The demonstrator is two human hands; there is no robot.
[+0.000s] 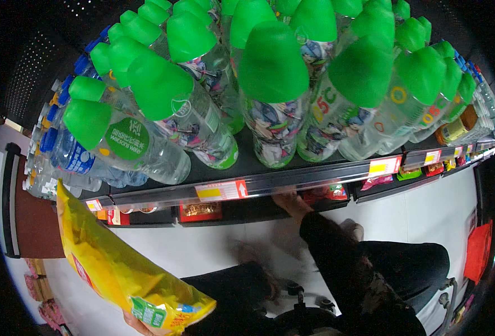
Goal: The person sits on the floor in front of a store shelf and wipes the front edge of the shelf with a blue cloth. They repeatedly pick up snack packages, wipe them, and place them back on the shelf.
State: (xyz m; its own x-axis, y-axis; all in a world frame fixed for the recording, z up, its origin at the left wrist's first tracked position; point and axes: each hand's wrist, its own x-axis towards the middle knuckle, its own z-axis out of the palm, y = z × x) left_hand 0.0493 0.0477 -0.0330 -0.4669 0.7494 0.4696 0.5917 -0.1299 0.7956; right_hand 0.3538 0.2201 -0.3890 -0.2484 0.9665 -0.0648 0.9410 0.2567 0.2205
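Observation:
A large yellow snack bag (pixel 117 260), tilted, is in my left hand (pixel 136 323) at the lower left; only part of that hand shows under the bag's bottom end. My right hand (pixel 290 203) reaches in beneath the front edge of the bottle shelf, close to some red packets (pixel 323 192) on the lower shelf. Its fingertips are partly hidden by the shelf edge, so whether it holds anything cannot be told. A red packet (pixel 200 211) lies on the lower shelf to the left of this hand.
Green-capped water bottles (pixel 275 96) crowd the upper shelf, with blue-capped bottles (pixel 77 153) at the left. Price tags line the shelf's front rail (pixel 298 180). Below are my legs in dark trousers (pixel 407 264), the white floor (pixel 176 248) and a wheeled stool base (pixel 300 294).

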